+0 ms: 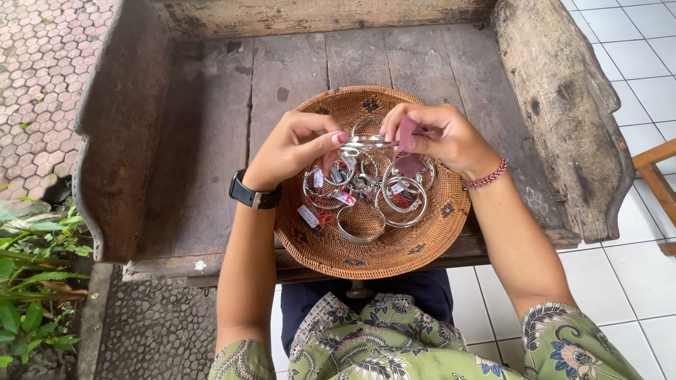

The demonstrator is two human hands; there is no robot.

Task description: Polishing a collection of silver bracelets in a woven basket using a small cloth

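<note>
the left hand is pinching one end of a silver bangle above the woven basket, while the right hand is gripping a pink cloth against it, over other tagged bangles

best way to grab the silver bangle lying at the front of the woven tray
Probably from above, pinching the near arc of the silver bangle: it lies flat on the woven tray and that side looks free of the other bangles and tags.
</note>
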